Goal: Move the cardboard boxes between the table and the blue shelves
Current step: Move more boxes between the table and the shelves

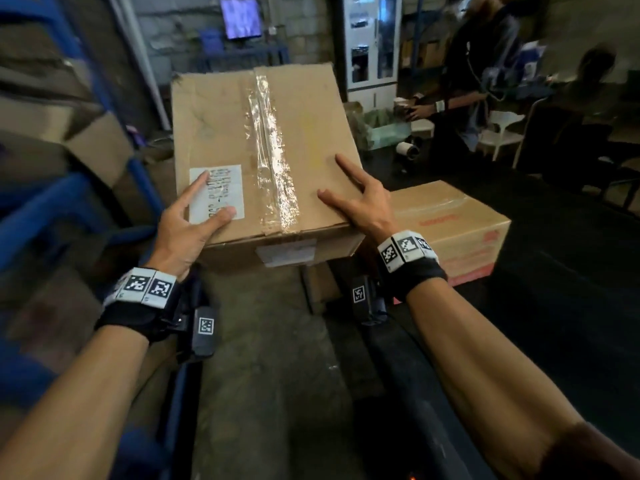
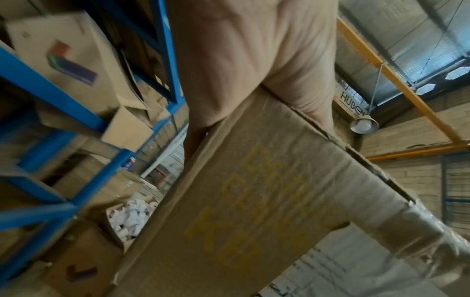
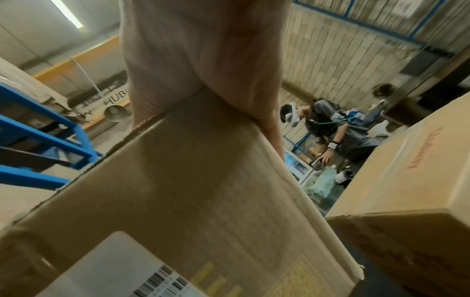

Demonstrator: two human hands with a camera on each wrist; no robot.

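Observation:
I hold a taped cardboard box [image 1: 263, 143] in the air between the blue shelves [image 1: 45, 209] on the left and the black table [image 1: 554, 306] on the right. My left hand [image 1: 188, 223] grips its near left corner, thumb and forefinger on the white label, the other fingers hidden down the side. My right hand [image 1: 360, 202] grips the near right corner the same way. The left wrist view shows the palm [image 2: 241, 60] over the box's edge [image 2: 254, 201]. In the right wrist view the palm [image 3: 203, 50] wraps the box's corner [image 3: 190, 191]. A second box [image 1: 460, 223] with red print sits on the table.
The blue shelves [image 2: 50, 90] hold several cardboard boxes. A standing person [image 1: 478, 64] bends over things at the table's far end, and another sits further right [image 1: 588, 98]. A white chair [image 1: 502, 129] stands there. Bare concrete floor [image 1: 263, 375] runs between shelves and table.

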